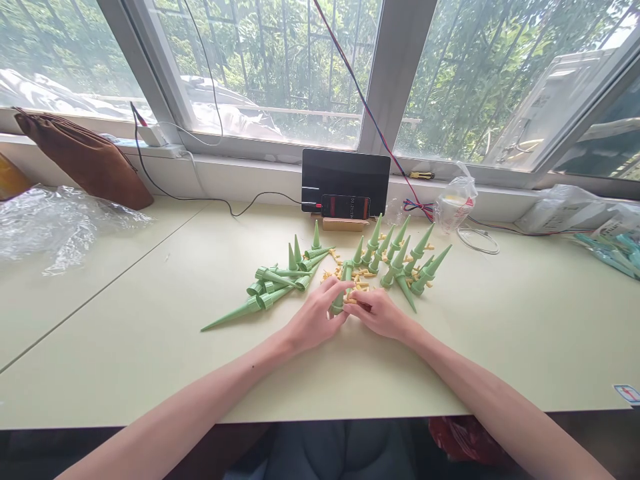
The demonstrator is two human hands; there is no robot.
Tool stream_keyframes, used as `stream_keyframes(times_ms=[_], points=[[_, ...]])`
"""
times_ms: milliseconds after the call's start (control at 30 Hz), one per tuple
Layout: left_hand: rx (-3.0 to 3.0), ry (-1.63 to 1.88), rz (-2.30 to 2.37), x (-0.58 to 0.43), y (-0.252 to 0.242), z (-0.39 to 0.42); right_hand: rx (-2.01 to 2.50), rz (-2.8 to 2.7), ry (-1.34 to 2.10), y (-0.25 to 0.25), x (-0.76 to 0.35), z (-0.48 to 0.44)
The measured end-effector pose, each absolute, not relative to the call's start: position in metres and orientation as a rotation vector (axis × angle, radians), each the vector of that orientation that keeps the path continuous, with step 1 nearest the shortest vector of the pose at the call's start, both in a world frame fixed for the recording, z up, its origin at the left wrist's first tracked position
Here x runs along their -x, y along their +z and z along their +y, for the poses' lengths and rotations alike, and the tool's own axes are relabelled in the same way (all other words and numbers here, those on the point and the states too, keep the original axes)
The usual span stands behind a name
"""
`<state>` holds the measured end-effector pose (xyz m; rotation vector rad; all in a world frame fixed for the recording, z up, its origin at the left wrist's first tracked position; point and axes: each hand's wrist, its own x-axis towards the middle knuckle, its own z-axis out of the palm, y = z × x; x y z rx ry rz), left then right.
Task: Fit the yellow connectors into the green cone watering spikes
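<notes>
My left hand (320,313) is closed around a green plastic watering spike (337,305), whose wide collar shows between thumb and fingers. At the spike's side, my right hand (377,313) pinches a small yellow valve (351,300); whether the valve sits in the collar cannot be made out. Loose yellow valves (360,283) are scattered just beyond my fingers. To the left lies a heap of green spikes (275,283), a few of them standing point up. On the right, several green spikes with yellow valves at their collars (400,257) stand mostly upright.
A phone (345,207) leans against a dark tablet (345,173) at the back. Clear plastic wrap (65,220) and a brown bag (85,160) are on the left. Along the window stand a bagged cup (455,203) and a coiled white cable (479,241).
</notes>
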<state>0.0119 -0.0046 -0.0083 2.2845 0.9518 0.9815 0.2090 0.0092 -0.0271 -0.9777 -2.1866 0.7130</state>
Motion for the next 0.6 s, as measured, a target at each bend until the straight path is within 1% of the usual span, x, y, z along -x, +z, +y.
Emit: stream_keyframes(times_ms=[600], points=[[-2.354,1.029,0.961,-0.0122,-0.0105,-0.0046,1.026,-2.240,0.647,-0.0262,-0.2089,0.0101]])
